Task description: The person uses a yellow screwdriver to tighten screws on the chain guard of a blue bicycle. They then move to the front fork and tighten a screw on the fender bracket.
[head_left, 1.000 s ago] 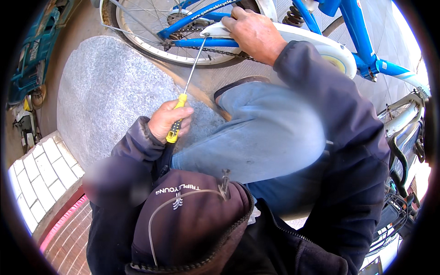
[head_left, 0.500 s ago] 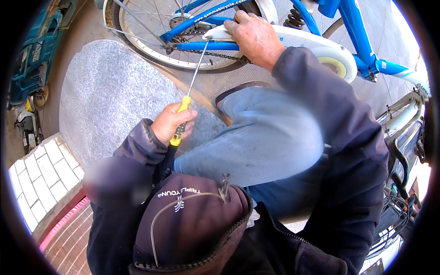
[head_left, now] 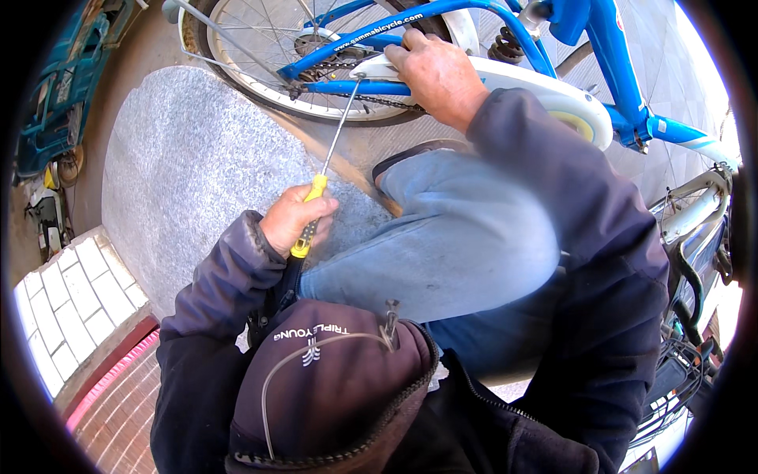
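My left hand [head_left: 296, 221] is closed round the yellow-and-black handle of a screwdriver [head_left: 338, 141]. Its long shaft slants up and away, and the tip meets the narrow rear end of a white chain guard [head_left: 517, 77]. My right hand [head_left: 444, 79] grips that guard just ahead of the tip, fingers over its upper edge; the thumb's underside is hidden. The guard belongs to a blue bicycle [head_left: 625, 67] across the far side. Below the guard's end run a blue frame tube [head_left: 335, 85] and the chain [head_left: 387, 102], beside the spoked rear wheel [head_left: 237, 95].
A speckled grey stone slab [head_left: 185, 158] lies left of my bent knee [head_left: 466, 229]. Teal crates [head_left: 67, 87] stand at the far left, white tiles [head_left: 79, 304] nearer. Another bicycle [head_left: 695, 213] is close on my right.
The guard's rear end has shifted slightly toward me, and the screwdriver tip has moved with it. Both hands keep their holds; my left elbow has shifted a little.
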Demonstrator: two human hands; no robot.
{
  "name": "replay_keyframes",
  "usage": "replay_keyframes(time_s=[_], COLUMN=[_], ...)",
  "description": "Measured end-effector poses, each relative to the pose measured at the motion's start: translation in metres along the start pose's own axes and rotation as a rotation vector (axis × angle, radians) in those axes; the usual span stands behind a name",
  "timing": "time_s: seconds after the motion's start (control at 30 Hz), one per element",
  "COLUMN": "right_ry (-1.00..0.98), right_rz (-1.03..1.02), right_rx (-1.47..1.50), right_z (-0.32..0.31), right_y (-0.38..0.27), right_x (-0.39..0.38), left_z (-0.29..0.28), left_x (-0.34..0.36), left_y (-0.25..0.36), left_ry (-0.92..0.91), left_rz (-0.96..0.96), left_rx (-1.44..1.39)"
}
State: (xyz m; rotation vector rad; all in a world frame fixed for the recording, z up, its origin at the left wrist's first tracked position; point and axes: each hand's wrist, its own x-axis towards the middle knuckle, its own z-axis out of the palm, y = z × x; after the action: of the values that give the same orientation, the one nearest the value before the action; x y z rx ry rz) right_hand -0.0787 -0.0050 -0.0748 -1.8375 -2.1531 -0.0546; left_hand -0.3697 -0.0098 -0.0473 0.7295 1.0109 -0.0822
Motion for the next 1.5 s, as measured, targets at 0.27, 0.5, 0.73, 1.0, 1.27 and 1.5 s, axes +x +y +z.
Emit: replay_keyframes(time_s=[0.27,0.5,0.73,1.0,1.27,1.5], right_ry=[0.038,-0.014,-0.007,-0.009,0.01,0.056], right_rz=[0.027,0.04,0.047,0.044,0.033,0.027], right_rx=[-0.03,-0.021,-0.031,-0.043,0.038,0.099], right_z=[0.002,0.0,0.001,-0.001,0.001,0.004], right_y=[-0.003,-0.004,-0.005,-0.005,-0.002,0.002], right_x=[0.0,0.002,0.002,0.003,0.003,0.002], left_z=[0.002,0.007,0.017,0.012,0.007,0.013], left_x=[0.0,-0.003,-0.006,-0.002,0.002,-0.008], left_y=[0.002,0.005,0.009,0.004,0.0,-0.002], left_ry=[0.036,0.102,0.16,0.179,0.157,0.122], left_rz=[0.0,-0.004,-0.003,0.025,0.052,0.105], left_rx=[0.055,0.152,0.25,0.36,0.363,0.087])
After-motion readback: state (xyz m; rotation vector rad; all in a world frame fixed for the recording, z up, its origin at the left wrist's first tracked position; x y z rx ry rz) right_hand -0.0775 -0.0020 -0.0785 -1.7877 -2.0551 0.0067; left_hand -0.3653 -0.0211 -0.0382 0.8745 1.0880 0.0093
